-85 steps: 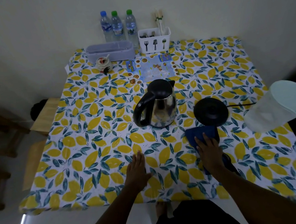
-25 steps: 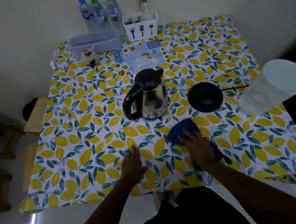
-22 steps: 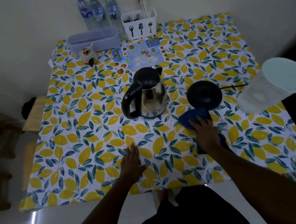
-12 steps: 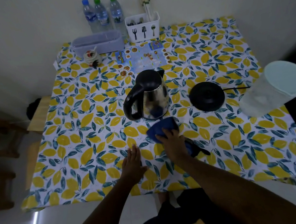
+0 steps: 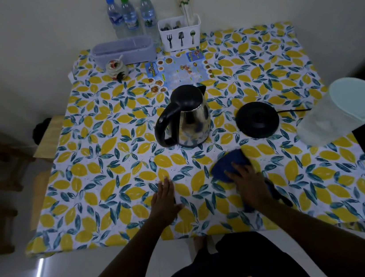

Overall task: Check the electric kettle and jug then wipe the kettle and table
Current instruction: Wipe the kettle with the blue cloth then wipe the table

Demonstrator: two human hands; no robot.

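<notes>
A steel electric kettle (image 5: pixel 188 119) with a black lid and handle stands mid-table, off its round black base (image 5: pixel 257 119), which lies to its right. A clear plastic jug (image 5: pixel 340 112) with a pale lid stands at the right edge. My right hand (image 5: pixel 248 182) presses flat on a dark blue cloth (image 5: pixel 228 165) on the lemon-print table (image 5: pixel 103 176), in front of the kettle and slightly to its right. My left hand (image 5: pixel 165 197) rests flat on the tablecloth near the front edge, fingers apart and holding nothing.
Along the far edge stand three water bottles (image 5: pixel 129 17), a white cutlery caddy (image 5: pixel 180 32), a lavender box (image 5: pixel 123 50) and a small ceramic pot (image 5: pixel 116 69). A printed menu sheet (image 5: pixel 178 71) lies behind the kettle. Wooden stools (image 5: pixel 45 142) stand to the left.
My right hand has swept the blue cloth back and forth; since half a second ago it has moved from just below the kettle back to the right. My left hand stays put.
</notes>
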